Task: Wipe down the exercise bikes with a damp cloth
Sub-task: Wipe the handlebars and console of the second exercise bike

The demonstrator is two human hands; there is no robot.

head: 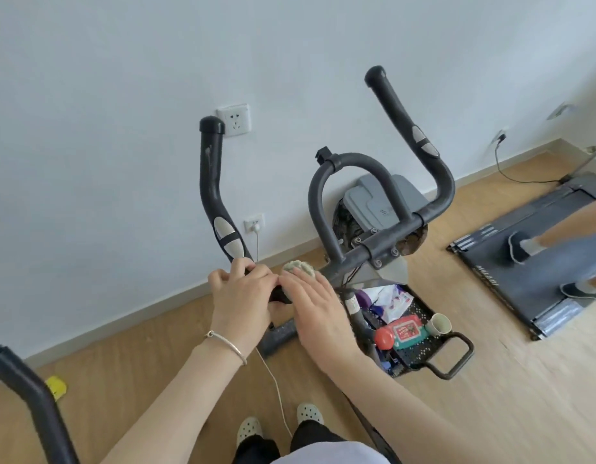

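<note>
Wood floor (156, 363), white wall (122, 61), bike (383, 242), treadmill (510, 279) at R

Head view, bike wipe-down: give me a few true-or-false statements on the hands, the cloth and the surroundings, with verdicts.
1. The left hand grips the handlebar. True.
2. The cloth lies on the floor. False: it is against the handlebar, under the flat fingers of the right hand.
3. The bracelet is on the right wrist. False: it is on the left wrist.
4. Someone's shoe is on the treadmill. True.
</note>
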